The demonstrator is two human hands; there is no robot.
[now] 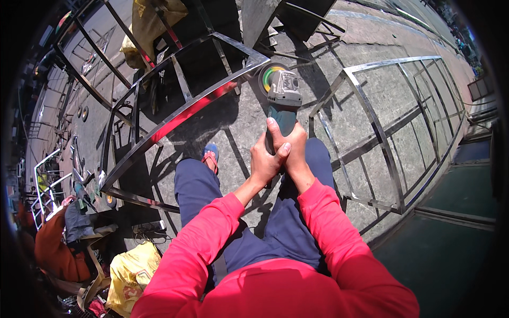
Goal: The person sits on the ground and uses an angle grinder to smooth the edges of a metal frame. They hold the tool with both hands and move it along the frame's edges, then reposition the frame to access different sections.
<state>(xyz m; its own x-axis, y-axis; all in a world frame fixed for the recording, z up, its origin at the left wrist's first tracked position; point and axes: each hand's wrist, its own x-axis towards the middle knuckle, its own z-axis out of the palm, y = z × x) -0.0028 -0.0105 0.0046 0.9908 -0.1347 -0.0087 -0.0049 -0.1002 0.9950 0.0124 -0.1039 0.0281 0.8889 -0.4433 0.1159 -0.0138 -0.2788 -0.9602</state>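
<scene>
An angle grinder point(287, 91) with a grey head and a dark green body points away from me, gripped in both my hands. My left hand point(263, 161) is closed round its body, and my right hand point(296, 146) wraps it from the other side, the two pressed together. The coloured grinding disc point(271, 77) is beside the corner of a shiny metal frame point(199, 103) made of square tube. Whether disc and frame touch, I cannot tell. Red reflections lie along the frame's near bar.
A second barred metal frame point(377, 135) lies to my right on the concrete. A yellow sack point(132, 275) and a seated person in an orange sleeve point(61, 249) are at lower left. Another sack point(146, 29) sits at the far left. Green panels point(445, 238) line the right.
</scene>
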